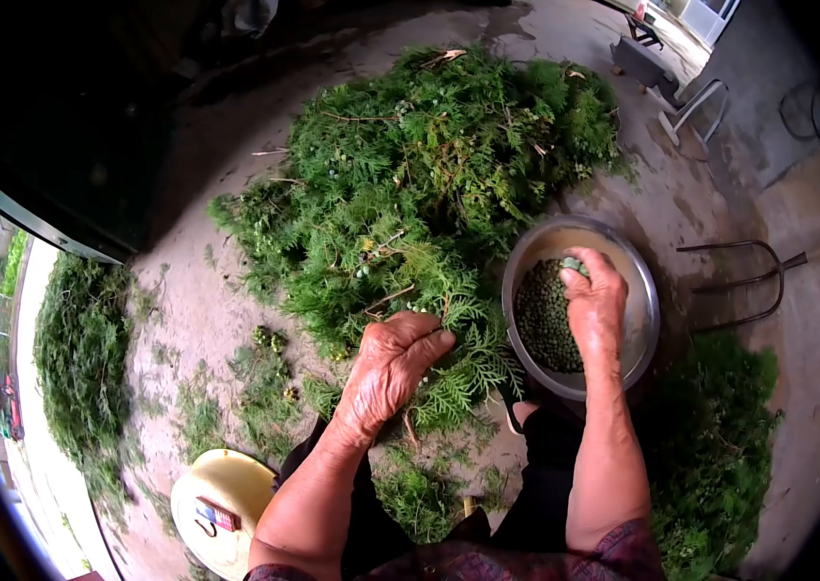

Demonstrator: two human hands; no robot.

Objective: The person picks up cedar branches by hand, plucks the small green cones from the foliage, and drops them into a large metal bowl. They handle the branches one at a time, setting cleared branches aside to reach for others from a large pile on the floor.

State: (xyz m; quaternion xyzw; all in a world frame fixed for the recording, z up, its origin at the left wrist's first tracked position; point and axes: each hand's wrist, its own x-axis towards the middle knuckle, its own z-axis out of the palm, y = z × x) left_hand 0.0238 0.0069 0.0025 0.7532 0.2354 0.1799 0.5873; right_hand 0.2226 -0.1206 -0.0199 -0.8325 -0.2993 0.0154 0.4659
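My left hand (395, 368) is closed on a leafy conifer sprig (473, 363) at the near edge of a large heap of cut green conifer branches (429, 160). Over a round metal bowl (650, 334), my right hand (594, 300) has its thumb and fingers closed on pale green cones (573, 264). Many small round green cones (544, 334) lie in the left part of that bowl. My right palm is hidden from view.
A pale yellow round stool or tub (221, 479), with a small red packet on it, stands at lower left. More branches lie at far left (81, 363) and lower right (720, 445). A metal fork (773, 281) rests right of the bowl, and loose sprigs (265, 387) litter the floor.
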